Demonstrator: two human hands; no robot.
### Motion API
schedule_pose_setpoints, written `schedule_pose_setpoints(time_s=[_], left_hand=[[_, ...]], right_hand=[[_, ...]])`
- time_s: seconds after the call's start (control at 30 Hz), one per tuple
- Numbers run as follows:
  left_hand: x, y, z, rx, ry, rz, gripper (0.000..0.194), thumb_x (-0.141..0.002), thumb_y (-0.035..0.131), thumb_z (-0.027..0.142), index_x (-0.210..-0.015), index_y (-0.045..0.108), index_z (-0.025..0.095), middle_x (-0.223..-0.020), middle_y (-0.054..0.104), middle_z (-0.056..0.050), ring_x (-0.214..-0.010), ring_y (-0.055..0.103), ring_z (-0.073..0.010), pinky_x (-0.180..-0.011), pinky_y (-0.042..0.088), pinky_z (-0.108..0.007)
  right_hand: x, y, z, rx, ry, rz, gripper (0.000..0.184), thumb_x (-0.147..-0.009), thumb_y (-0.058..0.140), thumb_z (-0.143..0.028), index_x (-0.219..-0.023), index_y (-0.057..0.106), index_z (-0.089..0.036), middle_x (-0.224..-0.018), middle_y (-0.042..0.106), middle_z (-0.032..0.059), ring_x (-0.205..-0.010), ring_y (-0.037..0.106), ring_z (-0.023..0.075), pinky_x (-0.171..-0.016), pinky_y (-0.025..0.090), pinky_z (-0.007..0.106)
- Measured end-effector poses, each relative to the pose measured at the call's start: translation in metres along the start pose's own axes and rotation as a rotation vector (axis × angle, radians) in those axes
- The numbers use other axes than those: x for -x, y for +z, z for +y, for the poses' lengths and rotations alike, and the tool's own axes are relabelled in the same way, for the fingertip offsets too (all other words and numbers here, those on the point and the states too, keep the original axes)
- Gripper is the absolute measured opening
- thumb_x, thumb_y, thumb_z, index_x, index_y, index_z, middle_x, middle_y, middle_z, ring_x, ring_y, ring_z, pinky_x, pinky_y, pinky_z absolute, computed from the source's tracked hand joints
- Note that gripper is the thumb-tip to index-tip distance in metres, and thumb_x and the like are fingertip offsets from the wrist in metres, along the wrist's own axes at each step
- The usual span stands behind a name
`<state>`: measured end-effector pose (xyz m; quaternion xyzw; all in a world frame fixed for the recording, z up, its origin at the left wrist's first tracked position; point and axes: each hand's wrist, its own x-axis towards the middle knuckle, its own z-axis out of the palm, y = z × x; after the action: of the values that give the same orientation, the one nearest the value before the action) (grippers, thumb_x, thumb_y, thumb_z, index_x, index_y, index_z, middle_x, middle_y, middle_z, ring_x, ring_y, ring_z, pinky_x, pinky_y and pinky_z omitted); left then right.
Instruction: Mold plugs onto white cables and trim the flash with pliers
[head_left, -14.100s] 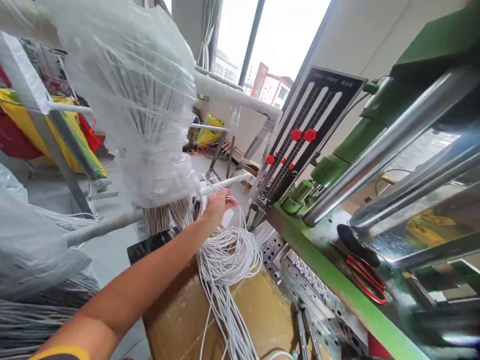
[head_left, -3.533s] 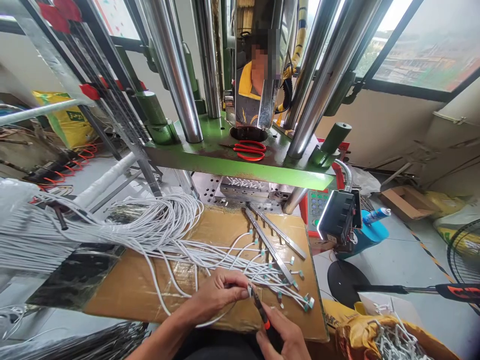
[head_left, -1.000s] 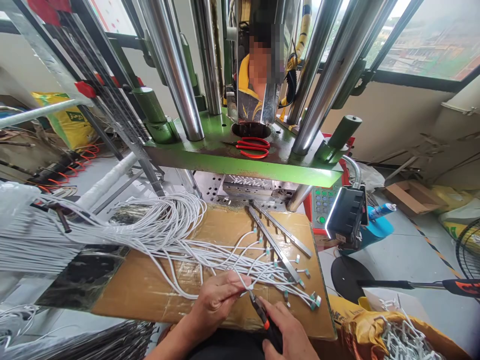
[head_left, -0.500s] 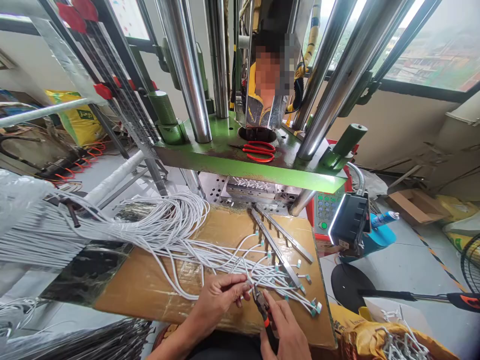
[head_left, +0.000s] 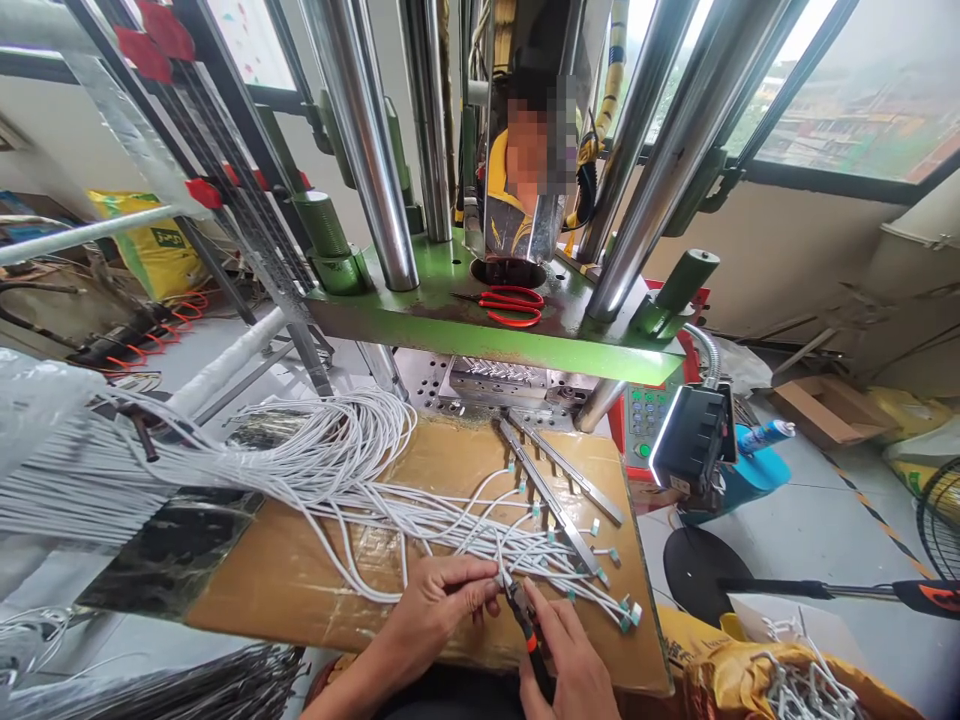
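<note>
My left hand (head_left: 437,607) pinches the end of one white cable from the bundle of white cables (head_left: 330,470) spread over the cardboard-covered bench (head_left: 292,580). My right hand (head_left: 568,668) is closed round the black and orange handles of small cutting pliers (head_left: 525,620), whose jaws meet the cable end at my left fingertips. Several cable ends with small teal connectors (head_left: 600,575) lie fanned out just right of my hands.
Two metal strips (head_left: 559,490) lie on the bench behind the cables. A green press (head_left: 480,325) with steel columns stands beyond, red scissors (head_left: 508,303) on its plate. A control box (head_left: 694,440) hangs at right. A bag of white parts (head_left: 795,685) sits at lower right.
Both hands stay in place on the cable end; the pliers' jaws have closed in on the tip held by my left fingers. The view has shifted slightly.
</note>
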<state>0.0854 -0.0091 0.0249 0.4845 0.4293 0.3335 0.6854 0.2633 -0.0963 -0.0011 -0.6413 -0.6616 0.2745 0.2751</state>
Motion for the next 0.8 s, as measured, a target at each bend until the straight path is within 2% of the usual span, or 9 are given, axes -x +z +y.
schedule_pose_setpoints(time_s=[0.1,0.17,0.3,0.37,0.47,0.57,0.67,0.73,0.8], left_hand=[[0.002,-0.001,0.002,-0.04,0.013,-0.028,0.031,-0.08,0.07,0.045,-0.081,0.079,0.015,-0.067,0.067,-0.008,-0.062,0.057,-0.0153,-0.054,0.047,-0.022],[0.002,-0.001,0.005,-0.041,0.018,-0.042,0.033,-0.08,0.07,0.046,-0.077,0.078,0.015,-0.065,0.065,-0.007,-0.059,0.055,-0.0143,-0.052,0.045,-0.021],[-0.001,-0.002,0.007,0.003,-0.017,-0.072,0.036,-0.076,0.072,0.05,-0.073,0.077,0.014,-0.059,0.056,-0.003,-0.047,0.044,-0.0087,-0.044,0.035,-0.019],[-0.004,-0.003,0.008,0.023,-0.018,-0.068,0.035,-0.073,0.074,0.049,-0.071,0.076,0.015,-0.068,0.057,-0.004,-0.049,0.042,-0.0074,-0.043,0.032,-0.019],[-0.004,-0.002,0.015,0.006,0.018,-0.053,0.03,-0.072,0.077,0.044,-0.066,0.075,0.015,-0.084,0.059,-0.006,-0.065,0.048,-0.0107,-0.051,0.036,-0.019],[-0.001,0.005,0.025,0.08,-0.08,-0.032,0.025,-0.073,0.078,0.039,-0.082,0.076,0.015,-0.08,0.058,-0.004,-0.063,0.043,-0.0085,-0.051,0.033,-0.016],[0.002,0.016,0.032,0.407,-0.229,0.032,0.033,-0.077,0.076,0.037,-0.101,0.071,0.014,-0.089,0.06,-0.004,-0.055,0.033,-0.0038,-0.044,0.026,-0.014],[0.001,0.023,0.032,0.67,-0.222,0.111,0.028,-0.078,0.076,0.036,-0.09,0.07,0.012,-0.087,0.06,-0.004,-0.059,0.039,-0.0045,-0.05,0.035,-0.013],[-0.002,0.029,0.029,0.905,-0.193,0.177,0.024,-0.076,0.079,0.031,-0.076,0.065,0.012,-0.075,0.055,0.0,-0.061,0.043,-0.006,-0.055,0.042,-0.015]], right_hand=[[-0.003,-0.006,-0.001,-0.059,0.028,-0.046,0.064,-0.074,0.047,-0.014,-0.138,0.052,-0.022,-0.106,0.066,0.0082,-0.095,0.065,0.0218,-0.086,0.052,0.029],[-0.005,-0.012,-0.002,-0.136,0.046,-0.127,0.058,-0.074,0.048,-0.016,-0.131,0.059,-0.02,-0.102,0.068,0.0077,-0.093,0.065,0.0226,-0.083,0.052,0.029],[-0.01,-0.021,-0.006,-0.406,0.16,-0.417,0.042,-0.075,0.051,-0.022,-0.113,0.069,-0.018,-0.07,0.065,0.0004,-0.062,0.061,0.0164,-0.064,0.05,0.025],[-0.01,-0.021,-0.006,-0.385,0.153,-0.348,0.045,-0.074,0.053,-0.022,-0.117,0.067,-0.018,-0.077,0.066,0.0017,-0.068,0.063,0.0173,-0.068,0.052,0.026],[-0.005,-0.012,-0.003,-0.191,0.036,-0.099,0.052,-0.077,0.05,-0.019,-0.128,0.061,-0.02,-0.1,0.068,0.0077,-0.091,0.066,0.021,-0.084,0.052,0.029],[0.001,0.0,0.003,-0.055,-0.02,0.001,0.051,-0.083,0.044,-0.017,-0.132,0.057,-0.019,-0.101,0.068,0.0093,-0.09,0.067,0.0208,-0.084,0.054,0.029],[0.003,0.006,0.003,0.025,-0.025,0.061,0.053,-0.084,0.043,-0.018,-0.136,0.053,-0.019,-0.101,0.068,0.0102,-0.089,0.067,0.0223,-0.082,0.055,0.031],[0.0,0.004,-0.002,-0.031,-0.003,0.064,0.051,-0.084,0.043,-0.02,-0.134,0.056,-0.02,-0.101,0.067,0.0099,-0.091,0.067,0.0229,-0.083,0.054,0.032],[-0.006,-0.001,-0.009,-0.218,0.058,-0.048,0.046,-0.082,0.048,-0.025,-0.125,0.063,-0.02,-0.088,0.067,0.0065,-0.082,0.065,0.0213,-0.078,0.054,0.03]])
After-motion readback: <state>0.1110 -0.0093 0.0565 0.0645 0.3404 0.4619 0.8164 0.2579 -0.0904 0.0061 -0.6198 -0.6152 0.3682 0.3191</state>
